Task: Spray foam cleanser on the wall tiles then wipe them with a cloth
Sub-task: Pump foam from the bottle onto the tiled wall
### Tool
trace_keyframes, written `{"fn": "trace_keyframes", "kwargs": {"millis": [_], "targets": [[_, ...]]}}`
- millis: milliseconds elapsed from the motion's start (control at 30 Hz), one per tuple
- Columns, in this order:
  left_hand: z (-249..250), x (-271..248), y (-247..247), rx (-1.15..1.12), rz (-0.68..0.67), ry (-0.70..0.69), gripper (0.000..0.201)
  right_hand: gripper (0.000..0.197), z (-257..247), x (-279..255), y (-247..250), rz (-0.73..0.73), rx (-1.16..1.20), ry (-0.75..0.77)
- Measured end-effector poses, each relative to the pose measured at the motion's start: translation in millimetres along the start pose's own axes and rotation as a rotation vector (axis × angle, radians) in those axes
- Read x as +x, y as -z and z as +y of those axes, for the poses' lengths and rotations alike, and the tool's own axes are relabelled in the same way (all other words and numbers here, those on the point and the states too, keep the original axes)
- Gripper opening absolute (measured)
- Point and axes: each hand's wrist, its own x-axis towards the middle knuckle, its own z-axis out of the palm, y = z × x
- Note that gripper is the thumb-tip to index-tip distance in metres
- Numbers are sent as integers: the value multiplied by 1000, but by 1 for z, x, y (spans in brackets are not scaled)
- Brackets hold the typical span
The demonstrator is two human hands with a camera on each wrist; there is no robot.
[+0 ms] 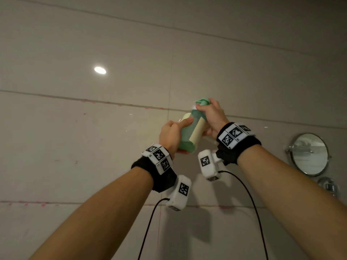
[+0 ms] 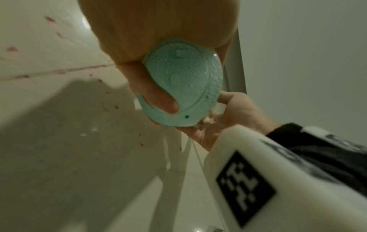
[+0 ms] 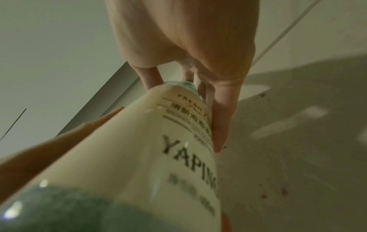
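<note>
Frame centre: left hand (image 1: 171, 135) wraps foam bottle (image 1: 190, 132) base, right hand (image 1: 211, 117) grips pump head (image 1: 202, 102); smooth plastic, likely light, slippery wet; hold mid-body

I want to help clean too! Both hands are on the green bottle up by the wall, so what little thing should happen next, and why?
Probably press the pump top down. The left hand holds the green bottle by its body, the right hand curls over the pump, and the nozzle faces the wall tiles, which have pink specks. Little foam shows on them yet, and no cloth is in view.
</note>
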Motion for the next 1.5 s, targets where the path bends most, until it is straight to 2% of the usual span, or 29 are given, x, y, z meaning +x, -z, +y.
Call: {"fn": "trace_keyframes", "kwargs": {"millis": [167, 467, 633, 833, 1033, 1200, 1333, 1500], "targets": [[6, 6, 35, -9, 2, 5, 45, 58, -4, -6, -36, 1, -48, -17], [16, 12, 87, -35, -5, 29, 48, 47, -6, -7, -93, 76, -82, 57], [14, 14, 103, -3, -21, 53, 49, 42, 2, -10, -103, 130, -52, 60], [15, 20, 111, 17, -58, 67, 55, 52, 7, -12, -112, 202, -30, 50], [12, 22, 115, -14, -55, 79, 55, 40, 9, -10, -118, 231, -59, 62], [17, 24, 117, -18, -38, 40, 55, 41, 4, -11, -125, 166, -37, 72], [25, 26, 121, -26, -34, 21, 55, 63, -4, -8, -132, 95, -55, 80], [29, 29, 133, -50, -27, 21, 56, 54, -15, -8, -144, -3, -75, 28]]}}
